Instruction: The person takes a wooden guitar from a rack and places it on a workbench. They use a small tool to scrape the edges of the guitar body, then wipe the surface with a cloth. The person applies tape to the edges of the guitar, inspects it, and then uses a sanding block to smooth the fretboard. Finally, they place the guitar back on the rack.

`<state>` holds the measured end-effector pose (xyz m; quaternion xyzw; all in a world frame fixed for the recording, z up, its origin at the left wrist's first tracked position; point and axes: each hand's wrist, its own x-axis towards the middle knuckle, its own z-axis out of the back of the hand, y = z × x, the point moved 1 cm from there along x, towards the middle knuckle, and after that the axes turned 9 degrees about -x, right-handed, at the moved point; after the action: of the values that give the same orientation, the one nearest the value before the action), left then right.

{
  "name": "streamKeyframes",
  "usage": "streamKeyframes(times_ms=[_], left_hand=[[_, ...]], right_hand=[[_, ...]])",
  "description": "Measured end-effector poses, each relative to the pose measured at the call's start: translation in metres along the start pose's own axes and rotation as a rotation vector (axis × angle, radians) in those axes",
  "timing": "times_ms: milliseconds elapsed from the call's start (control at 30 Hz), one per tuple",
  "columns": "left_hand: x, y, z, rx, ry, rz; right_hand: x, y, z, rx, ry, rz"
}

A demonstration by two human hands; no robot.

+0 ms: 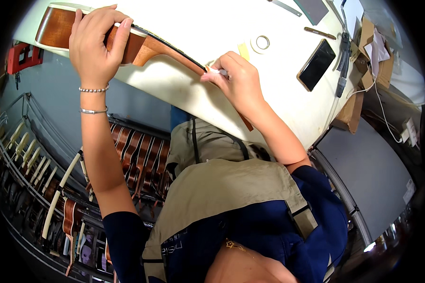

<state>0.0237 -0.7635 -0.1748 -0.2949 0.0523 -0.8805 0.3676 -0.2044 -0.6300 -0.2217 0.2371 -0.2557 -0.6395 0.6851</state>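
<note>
A small wooden instrument [148, 49], shaped like a ukulele, lies on its side along the near edge of the cream workbench [189, 23]. Its pale-edged brown body sits at ten o'clock of the view; the neck slants toward the middle, dark fretboard facing one o'clock, and its far end shows past the right forearm.

The left hand [97, 45] grips the body from above, fingers curled over the far side and thumb stretched out beside the fretboard. At twelve o'clock the right hand [238, 82] is closed, thumb and fingers pinching a small white piece [217, 71] against the neck where the fretboard ends; what the piece is I cannot tell.

Just beyond that hand, toward one o'clock, are a yellow slip [243, 51] and a tape roll [254, 45]. Nearer two o'clock lies a dark phone [316, 65], with a slim brown stick [319, 32] above it. A metal ruler [286, 7] is at one o'clock by the rim.

Farther out, a cardboard box [385, 66] stands at two o'clock, a red object [21, 60] at ten, and racked instruments [139, 155] between eight and nine. The person's olive apron [222, 184] fills six o'clock.
</note>
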Motion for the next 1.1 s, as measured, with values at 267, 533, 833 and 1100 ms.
streamKeyframes(times_ms=[267,533,833,1100], left_hand=[[-0.001,0.001,0.0,-0.008,0.011,0.03],[0.006,-0.013,0.005,-0.023,0.061,0.067],[0.005,-0.014,0.005,-0.022,0.078,0.071],[0.008,-0.012,0.004,-0.011,0.068,0.061]], right_hand=[[-0.006,0.003,0.003,-0.086,-0.005,0.006],[-0.021,-0.006,0.002,-0.04,0.004,-0.063],[-0.02,-0.002,0.008,-0.107,0.084,-0.1],[-0.026,-0.029,0.025,0.01,0.33,-0.253]])
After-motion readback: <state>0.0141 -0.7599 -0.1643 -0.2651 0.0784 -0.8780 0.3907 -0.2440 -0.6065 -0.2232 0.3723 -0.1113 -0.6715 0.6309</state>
